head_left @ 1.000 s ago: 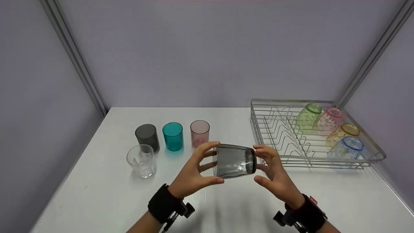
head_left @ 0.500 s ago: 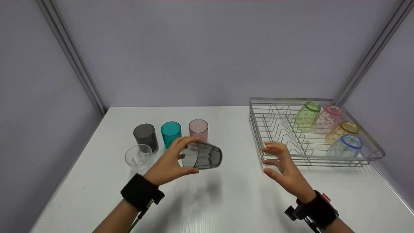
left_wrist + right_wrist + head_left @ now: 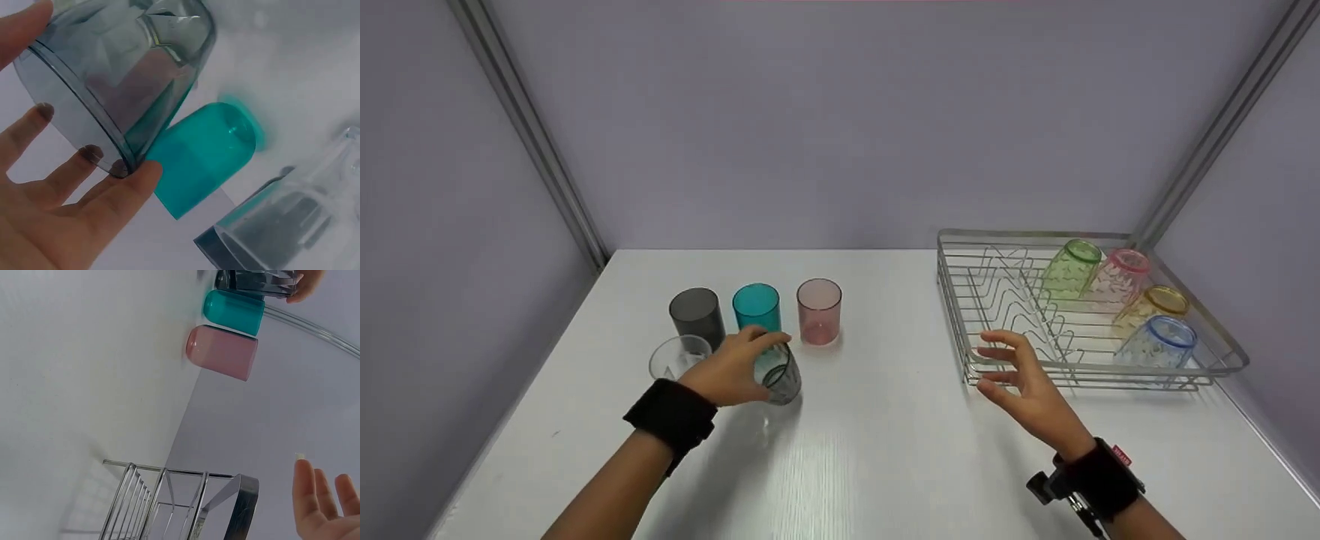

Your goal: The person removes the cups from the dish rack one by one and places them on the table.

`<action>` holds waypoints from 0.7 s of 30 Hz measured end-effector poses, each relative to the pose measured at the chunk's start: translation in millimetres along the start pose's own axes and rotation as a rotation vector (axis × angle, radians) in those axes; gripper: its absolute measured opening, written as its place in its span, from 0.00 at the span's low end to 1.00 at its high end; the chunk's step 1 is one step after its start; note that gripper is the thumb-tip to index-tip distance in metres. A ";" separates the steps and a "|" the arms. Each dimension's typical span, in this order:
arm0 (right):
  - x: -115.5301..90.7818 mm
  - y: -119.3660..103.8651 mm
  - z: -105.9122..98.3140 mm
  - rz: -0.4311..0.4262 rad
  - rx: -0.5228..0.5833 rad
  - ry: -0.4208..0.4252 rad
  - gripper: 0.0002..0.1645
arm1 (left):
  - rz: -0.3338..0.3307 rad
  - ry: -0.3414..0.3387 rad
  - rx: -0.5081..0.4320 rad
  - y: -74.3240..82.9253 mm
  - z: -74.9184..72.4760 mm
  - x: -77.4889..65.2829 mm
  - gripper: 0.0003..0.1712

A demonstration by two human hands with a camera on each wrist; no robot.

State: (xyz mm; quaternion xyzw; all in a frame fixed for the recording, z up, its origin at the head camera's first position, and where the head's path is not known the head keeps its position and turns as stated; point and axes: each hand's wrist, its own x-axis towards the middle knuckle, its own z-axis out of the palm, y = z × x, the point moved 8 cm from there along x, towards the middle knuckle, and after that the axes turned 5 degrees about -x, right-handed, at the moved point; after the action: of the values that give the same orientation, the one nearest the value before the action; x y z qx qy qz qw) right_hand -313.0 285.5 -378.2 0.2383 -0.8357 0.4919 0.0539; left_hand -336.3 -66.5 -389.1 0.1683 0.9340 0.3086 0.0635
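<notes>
Left hand, fingers spread, grips the smoky tumbler by its rim; slipping could knock the teal tumbler. Right hand, fingers parted, holds nothing.

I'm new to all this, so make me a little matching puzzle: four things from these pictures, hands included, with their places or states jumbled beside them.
Column one:
1. Left hand
2. Teal tumbler
3. Wire rack
4. Right hand

Column two:
A. Bears the blue glass
B. In the air, gripping nothing
C. Grips the clear grey glass
D. Stands between the pink tumbler and the dark grey tumbler

Pairs: 1-C, 2-D, 3-A, 4-B
</notes>
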 end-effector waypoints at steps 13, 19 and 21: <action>-0.5 6.3 -1.7 0.027 -0.045 -0.007 0.35 | -0.160 -0.099 0.237 -11.2 1.2 22.2 0.42; -1.8 6.0 0.9 0.028 -0.044 -0.022 0.36 | -0.165 -0.099 0.242 -16.9 3.4 23.9 0.41; -2.1 5.6 2.1 0.029 -0.043 -0.031 0.36 | -0.161 -0.091 0.241 -17.2 3.2 23.0 0.41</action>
State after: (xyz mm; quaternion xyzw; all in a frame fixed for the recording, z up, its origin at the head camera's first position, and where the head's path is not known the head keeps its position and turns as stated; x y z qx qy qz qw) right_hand -313.4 286.8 -384.4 0.2323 -0.8502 0.4708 0.0389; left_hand -361.8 -69.6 -402.3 0.1134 0.9709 0.1802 0.1097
